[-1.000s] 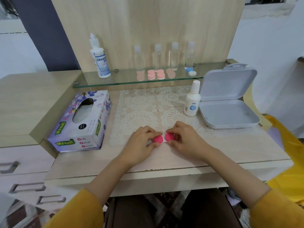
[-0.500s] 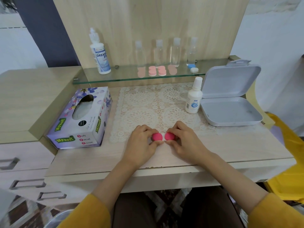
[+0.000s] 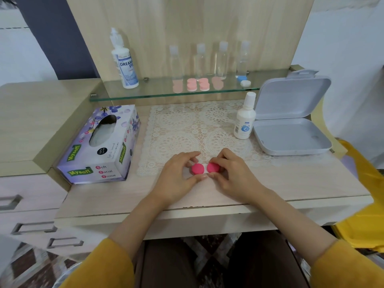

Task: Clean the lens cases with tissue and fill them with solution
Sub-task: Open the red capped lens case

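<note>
A lens case (image 3: 205, 169) with 2 round, bright pink caps on a white base lies flat at the near edge of a lace mat (image 3: 187, 125). The left hand (image 3: 176, 177) pinches the left cap, the right hand (image 3: 234, 178) the right cap, thumbs and curled fingers clamped around each, likely to twist both off. A tissue box (image 3: 99, 150) sits left of the mat and a small solution bottle (image 3: 244, 121) at its right edge, handy for wiping and filling.
</note>
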The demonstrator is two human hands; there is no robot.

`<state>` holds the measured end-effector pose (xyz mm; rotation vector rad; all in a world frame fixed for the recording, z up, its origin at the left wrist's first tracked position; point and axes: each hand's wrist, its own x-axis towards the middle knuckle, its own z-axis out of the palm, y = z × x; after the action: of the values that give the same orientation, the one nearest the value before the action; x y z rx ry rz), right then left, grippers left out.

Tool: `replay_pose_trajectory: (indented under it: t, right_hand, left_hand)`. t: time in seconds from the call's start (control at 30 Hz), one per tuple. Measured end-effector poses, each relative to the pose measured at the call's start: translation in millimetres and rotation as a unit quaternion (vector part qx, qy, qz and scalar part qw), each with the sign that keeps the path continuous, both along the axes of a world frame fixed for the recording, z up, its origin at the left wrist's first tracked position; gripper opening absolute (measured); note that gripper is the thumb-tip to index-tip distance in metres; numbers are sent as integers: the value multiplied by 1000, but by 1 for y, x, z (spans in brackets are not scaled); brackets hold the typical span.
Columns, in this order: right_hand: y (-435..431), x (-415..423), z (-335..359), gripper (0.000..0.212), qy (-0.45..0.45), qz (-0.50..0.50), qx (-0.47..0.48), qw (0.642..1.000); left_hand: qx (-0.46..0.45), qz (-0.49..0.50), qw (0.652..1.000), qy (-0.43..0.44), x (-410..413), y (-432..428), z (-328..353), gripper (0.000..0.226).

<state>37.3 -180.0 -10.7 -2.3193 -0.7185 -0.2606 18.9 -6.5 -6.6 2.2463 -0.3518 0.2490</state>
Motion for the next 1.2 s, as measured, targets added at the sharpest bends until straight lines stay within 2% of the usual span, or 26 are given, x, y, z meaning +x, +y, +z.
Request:
replay_pose_trajectory:
  t: [0.1, 0.37, 0.53, 0.83, 1.03, 1.2]
  right_hand:
    - [0, 0, 0, 14, -1, 0, 2, 1000]
    - [-1, 0, 0, 15, 2, -2, 8, 1000]
    - [-1, -1, 1, 17, 4, 0, 12, 1000]
    - [0, -2, 0, 23, 4, 7, 9, 1000]
    - [-1, -1, 1, 23, 8, 3, -6, 1000]
    - [-1, -2, 2, 23, 11, 4, -9, 1000]
  left_hand:
    - [-4, -47, 999, 19, 0, 6, -1, 51]
    - [34, 10, 999, 1, 5, -2, 2, 34]
    - [14, 54, 998, -5, 4, -6, 5, 37]
    - [73, 123, 989, -47, -2, -5, 1, 42]
    - [42, 134, 990, -31, -4, 9, 4, 33]
    - [84, 139, 987, -5, -8, 31, -1, 43]
